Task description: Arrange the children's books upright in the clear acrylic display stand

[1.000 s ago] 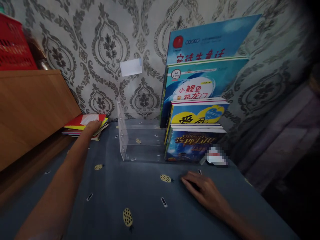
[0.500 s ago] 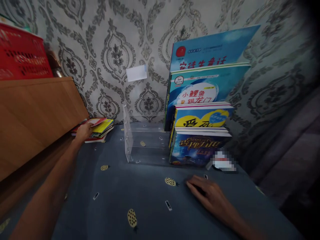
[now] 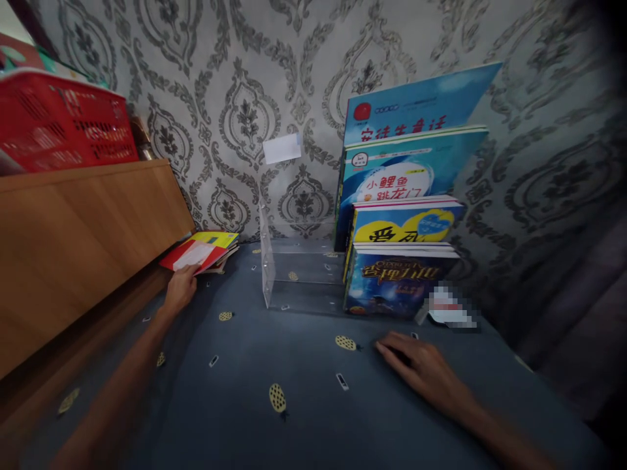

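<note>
My left hand (image 3: 182, 287) is closed on the near edge of a red book (image 3: 193, 254) with a pale cover panel. That book lies on top of a small pile, with a yellow book (image 3: 223, 239) showing beneath it. On the blue cloth rests my right hand (image 3: 421, 365), empty, its fingers loosely bent with a gap between thumb and forefinger. Just beyond it, blue and yellow-covered books (image 3: 401, 277) stand upright in tiers on the right part of a clear stepped rack (image 3: 267, 261). The rack's left part holds no books.
A wooden cabinet (image 3: 88, 228) borders the left side, with a red plastic basket (image 3: 98, 134) on top. A blurred-out pale object (image 3: 450, 307) lies right of the rack. Patterned wallpaper (image 3: 230, 111) covers the wall behind, and a white card (image 3: 282, 149) appears above the rack.
My left hand has drawn the red book toward me over the pile, so more of its cover shows. The view has shifted left; my right hand stays resting on the cloth.
</note>
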Action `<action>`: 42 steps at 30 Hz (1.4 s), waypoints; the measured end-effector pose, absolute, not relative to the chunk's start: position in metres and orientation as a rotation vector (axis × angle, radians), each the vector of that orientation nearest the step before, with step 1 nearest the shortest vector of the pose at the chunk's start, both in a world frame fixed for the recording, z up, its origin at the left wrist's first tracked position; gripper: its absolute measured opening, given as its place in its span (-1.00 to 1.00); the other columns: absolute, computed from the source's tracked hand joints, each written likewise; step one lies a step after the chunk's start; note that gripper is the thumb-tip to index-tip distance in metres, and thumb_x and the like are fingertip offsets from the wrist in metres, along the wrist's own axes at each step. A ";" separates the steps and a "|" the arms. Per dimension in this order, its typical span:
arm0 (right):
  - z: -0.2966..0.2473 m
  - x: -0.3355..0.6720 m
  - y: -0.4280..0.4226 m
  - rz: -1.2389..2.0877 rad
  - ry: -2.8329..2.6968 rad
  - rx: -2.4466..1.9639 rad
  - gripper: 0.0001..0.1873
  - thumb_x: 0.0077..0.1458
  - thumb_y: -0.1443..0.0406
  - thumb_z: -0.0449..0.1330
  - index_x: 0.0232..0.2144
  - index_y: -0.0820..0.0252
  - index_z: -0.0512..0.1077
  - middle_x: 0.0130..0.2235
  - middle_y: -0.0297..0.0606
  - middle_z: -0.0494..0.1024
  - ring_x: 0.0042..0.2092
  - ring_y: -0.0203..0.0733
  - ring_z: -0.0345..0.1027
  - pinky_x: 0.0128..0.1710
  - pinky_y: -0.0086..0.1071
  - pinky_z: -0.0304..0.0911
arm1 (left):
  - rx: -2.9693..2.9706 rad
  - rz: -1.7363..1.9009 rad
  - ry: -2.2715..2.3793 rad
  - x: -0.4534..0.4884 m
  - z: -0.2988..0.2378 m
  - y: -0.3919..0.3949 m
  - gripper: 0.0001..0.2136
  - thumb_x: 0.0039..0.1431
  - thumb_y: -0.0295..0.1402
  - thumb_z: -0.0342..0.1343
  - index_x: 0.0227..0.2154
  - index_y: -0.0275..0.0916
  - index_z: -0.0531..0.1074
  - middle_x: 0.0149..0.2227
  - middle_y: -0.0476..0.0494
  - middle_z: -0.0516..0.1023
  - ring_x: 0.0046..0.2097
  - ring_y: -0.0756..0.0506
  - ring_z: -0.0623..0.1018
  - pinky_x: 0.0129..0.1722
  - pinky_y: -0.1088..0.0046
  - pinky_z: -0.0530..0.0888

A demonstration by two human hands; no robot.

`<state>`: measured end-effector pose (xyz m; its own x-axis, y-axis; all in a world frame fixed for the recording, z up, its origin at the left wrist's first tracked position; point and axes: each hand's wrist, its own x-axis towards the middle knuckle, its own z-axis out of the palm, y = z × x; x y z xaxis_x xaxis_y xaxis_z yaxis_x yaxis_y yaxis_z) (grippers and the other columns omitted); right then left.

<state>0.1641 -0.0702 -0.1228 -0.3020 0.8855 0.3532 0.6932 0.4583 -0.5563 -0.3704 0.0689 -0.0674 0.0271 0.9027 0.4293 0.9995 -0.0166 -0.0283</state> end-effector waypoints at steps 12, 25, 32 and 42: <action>-0.128 0.165 -0.068 0.371 -2.136 -1.298 -0.52 0.32 0.00 -0.05 -0.38 0.09 0.54 -0.32 -0.16 0.63 -0.29 -0.03 0.54 -0.27 -0.19 0.41 | -2.056 -0.291 -1.944 -0.346 -0.084 0.000 -0.53 0.26 -0.50 -0.14 0.21 -0.26 0.37 0.14 -0.29 0.49 0.18 -0.22 0.47 0.18 0.27 0.42; -0.128 0.165 -0.068 0.361 -2.140 -1.347 -0.56 0.30 0.06 -0.04 -0.37 0.10 0.54 -0.32 -0.17 0.64 -0.28 -0.05 0.54 -0.26 -0.21 0.39 | -2.288 -0.074 -1.856 -0.323 -0.109 -0.075 -0.58 0.32 -0.29 -0.06 0.20 -0.09 0.41 0.21 -0.25 0.49 0.21 -0.23 0.48 0.19 0.22 0.42; -0.126 0.163 -0.070 0.345 -2.138 -1.347 -0.60 0.29 0.09 -0.02 -0.39 0.10 0.52 -0.35 -0.18 0.62 -0.30 -0.06 0.53 -0.27 -0.23 0.37 | -2.303 -0.029 -2.093 -0.345 -0.081 -0.024 -0.56 0.39 -0.08 -0.16 0.15 -0.09 0.45 0.17 -0.17 0.54 0.17 -0.21 0.53 0.09 0.32 0.46; -0.127 0.163 -0.072 0.337 -2.152 -1.353 -0.61 0.31 0.15 -0.03 -0.39 0.13 0.51 -0.36 -0.21 0.59 -0.31 -0.12 0.50 -0.28 -0.28 0.33 | -1.700 -0.070 -2.518 -0.365 -0.098 0.042 -0.44 0.40 -0.09 -0.27 0.22 -0.32 0.34 0.26 -0.58 0.36 0.23 -0.48 0.43 0.11 -0.14 0.41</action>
<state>0.1628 -0.0718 -0.1266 -0.3263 0.8857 0.3304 0.7422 0.4564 -0.4907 -0.3650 0.0424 -0.0977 -0.3708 0.9221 0.1107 0.9268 0.3750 -0.0191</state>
